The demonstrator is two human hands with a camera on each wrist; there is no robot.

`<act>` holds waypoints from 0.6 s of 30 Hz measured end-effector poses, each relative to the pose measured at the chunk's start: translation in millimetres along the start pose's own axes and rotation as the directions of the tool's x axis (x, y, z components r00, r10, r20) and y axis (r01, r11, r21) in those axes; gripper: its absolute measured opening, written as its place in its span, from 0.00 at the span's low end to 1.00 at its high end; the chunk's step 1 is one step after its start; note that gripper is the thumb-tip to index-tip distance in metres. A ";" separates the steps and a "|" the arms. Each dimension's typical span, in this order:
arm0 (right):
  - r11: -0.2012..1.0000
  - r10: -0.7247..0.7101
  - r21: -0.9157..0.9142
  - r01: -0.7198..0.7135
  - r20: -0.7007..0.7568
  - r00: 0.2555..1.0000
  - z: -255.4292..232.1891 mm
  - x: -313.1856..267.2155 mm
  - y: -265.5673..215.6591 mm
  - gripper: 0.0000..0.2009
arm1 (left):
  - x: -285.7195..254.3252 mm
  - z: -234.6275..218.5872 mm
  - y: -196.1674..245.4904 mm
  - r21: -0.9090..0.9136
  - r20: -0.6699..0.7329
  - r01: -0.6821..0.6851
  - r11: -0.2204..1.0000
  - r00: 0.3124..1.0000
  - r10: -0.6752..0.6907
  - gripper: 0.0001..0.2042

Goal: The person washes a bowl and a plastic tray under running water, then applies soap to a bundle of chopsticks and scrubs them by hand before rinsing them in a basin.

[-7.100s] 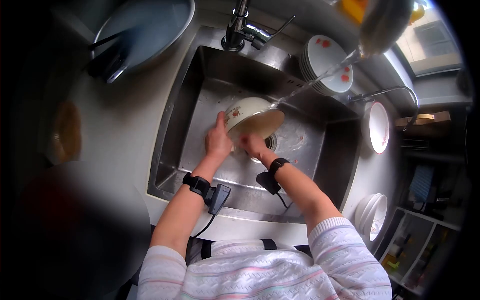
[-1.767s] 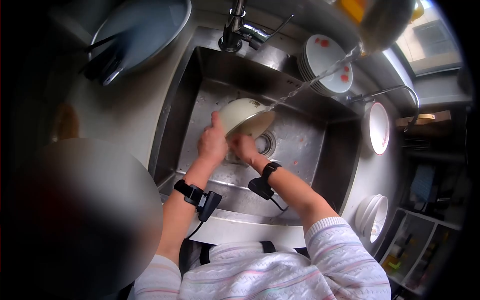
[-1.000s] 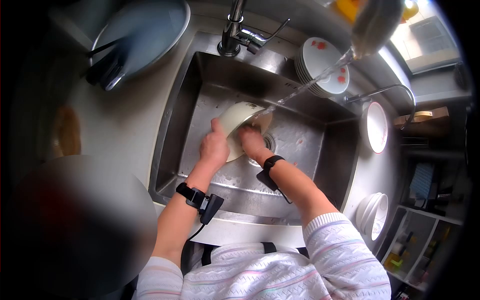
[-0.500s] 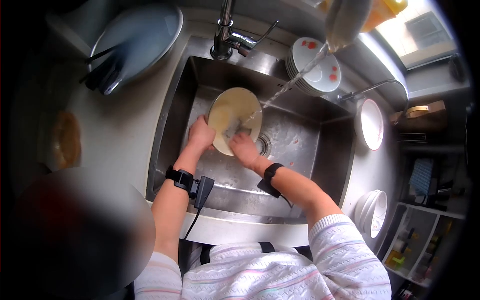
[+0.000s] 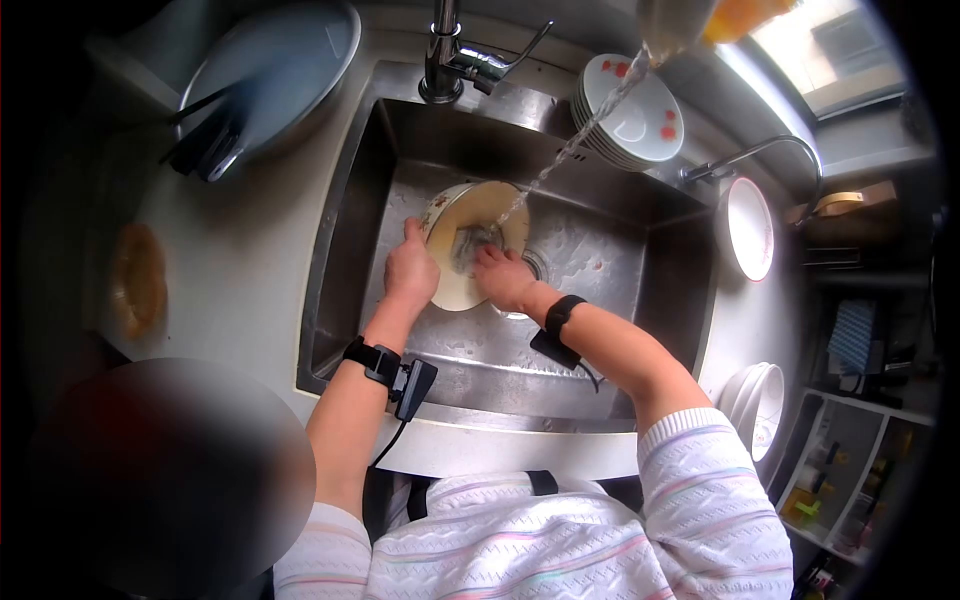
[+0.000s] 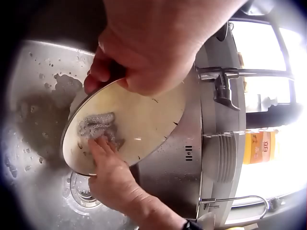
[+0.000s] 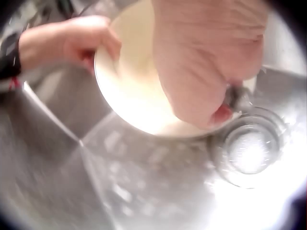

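Note:
A cream bowl (image 5: 462, 285) with a flower pattern outside is tilted over the sink, its inside toward me. My left hand (image 5: 410, 268) grips its left rim, thumb on the edge and fingers behind, as the left wrist view shows. Inside the bowl, my right hand (image 5: 505, 278) holds a wet grey mesh-like scrubber (image 6: 98, 125) against the wall, fingers fairly straight over it. The right wrist view is blurred; a bit of grey shows between thumb and fingertip there. A stream of water (image 5: 560, 165) runs into the bowl.
The steel sink (image 5: 610, 335) has a drain (image 6: 82, 189) right beside the bowl. A tap (image 5: 455, 65) stands behind. Stacked plates (image 5: 635, 110), a white bowl (image 5: 748, 230) and nested bowls (image 5: 757, 405) line the right counter. A large basin (image 5: 265, 75) sits at left.
The bowl has turned from its side so its inside now faces me. The right hand has moved from under the rim into the bowl. The left hand keeps its grip.

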State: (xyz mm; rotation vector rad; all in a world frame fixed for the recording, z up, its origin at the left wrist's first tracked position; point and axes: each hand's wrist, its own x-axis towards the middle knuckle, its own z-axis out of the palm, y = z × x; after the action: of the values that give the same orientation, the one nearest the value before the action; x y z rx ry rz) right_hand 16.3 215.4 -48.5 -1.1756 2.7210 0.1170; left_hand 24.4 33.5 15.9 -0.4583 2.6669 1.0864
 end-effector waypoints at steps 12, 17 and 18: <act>0.847 0.163 0.464 -0.261 0.241 0.957 -0.5 22.6 1.3 0.08 | -10.8 -10.5 18.4 0.094 0.076 0.004 0.996 0.997 -0.012 0.25; 0.847 0.200 0.462 -0.262 0.179 0.963 14.5 23.4 15.8 0.08 | -8.7 -5.3 14.5 0.127 0.160 -0.037 0.991 0.987 0.016 0.25; 0.864 0.232 0.413 -0.288 0.182 0.956 13.0 31.5 20.5 0.08 | -7.5 -2.6 18.1 0.106 0.139 -0.001 0.994 0.990 -0.013 0.26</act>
State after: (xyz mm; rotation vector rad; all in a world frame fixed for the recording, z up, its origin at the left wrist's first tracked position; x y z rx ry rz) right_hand -18.2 208.7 -67.2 -0.6480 2.5841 -0.3567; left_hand 24.5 45.4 31.6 -0.3563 2.5822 0.9339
